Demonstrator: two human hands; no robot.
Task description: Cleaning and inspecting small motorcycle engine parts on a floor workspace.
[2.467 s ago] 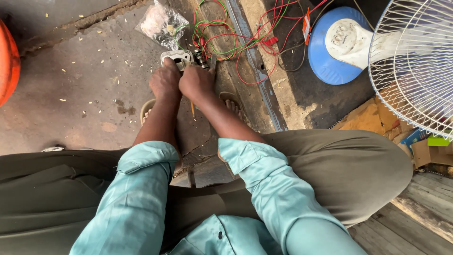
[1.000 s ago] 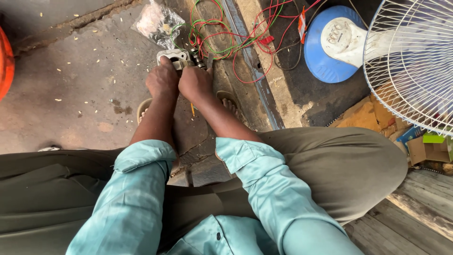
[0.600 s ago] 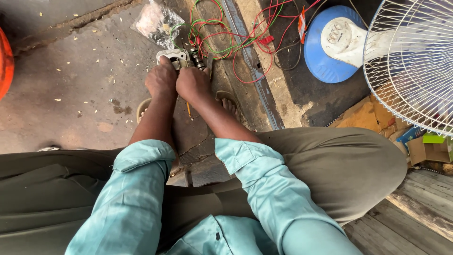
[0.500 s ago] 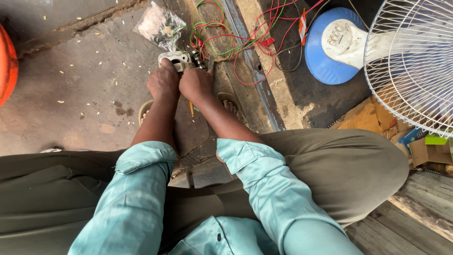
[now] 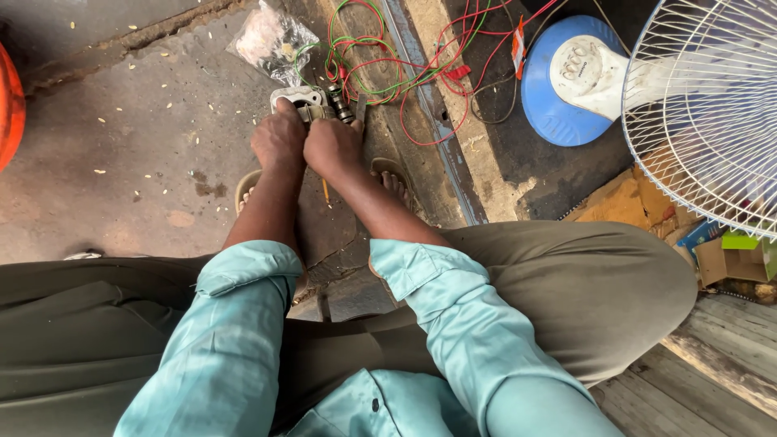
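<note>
Crouched over the concrete floor (image 5: 121, 162), I press my left hand (image 5: 278, 142) and right hand (image 5: 333, 148) side by side, both clamped on a small metal part (image 5: 301, 99). Red and green wires (image 5: 380, 65) tangle just beyond my fingers; a blue-based fan (image 5: 566, 81) stands off to my right.

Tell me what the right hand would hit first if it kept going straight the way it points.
The right hand points away from the body, up the picture. It already touches the small metal part; just beyond lies the tangle of red and green wires. Depth is hard to judge, so it might pass above them.
</note>
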